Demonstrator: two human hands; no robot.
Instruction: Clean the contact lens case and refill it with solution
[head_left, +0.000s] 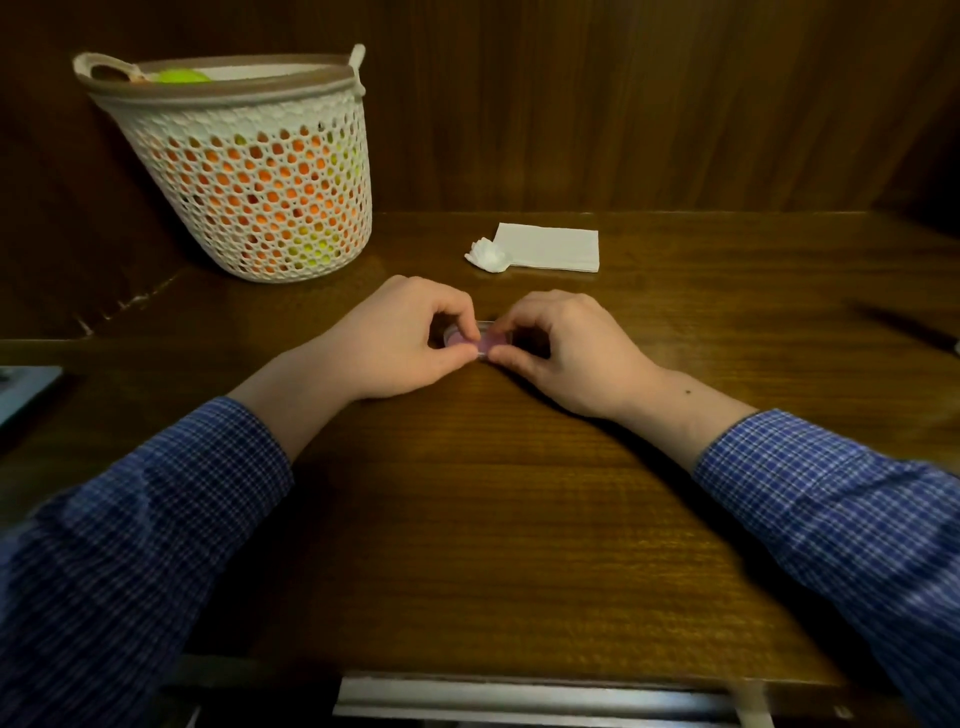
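We've got 1 lens case (480, 341), pinkish, on the counter (519, 519) mid-way btwn both hands. Left hand (400, 343) pinches its left end w/ curled fingers; right hand (563, 351) pinches the right end. Behind the case: 1 folded napkin (553, 248), 1 crumpled wad (487, 255) touching it. Behind-left of the case: 1 basket (249, 171).

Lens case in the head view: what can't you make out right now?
- lens case: mostly covered by the left hand and right hand pinching it; lids on or off unclear.
- Solution bottle: none visible.
- Dark object at the right edge: blurred, cut off.
- basket contents: veiled by mesh.
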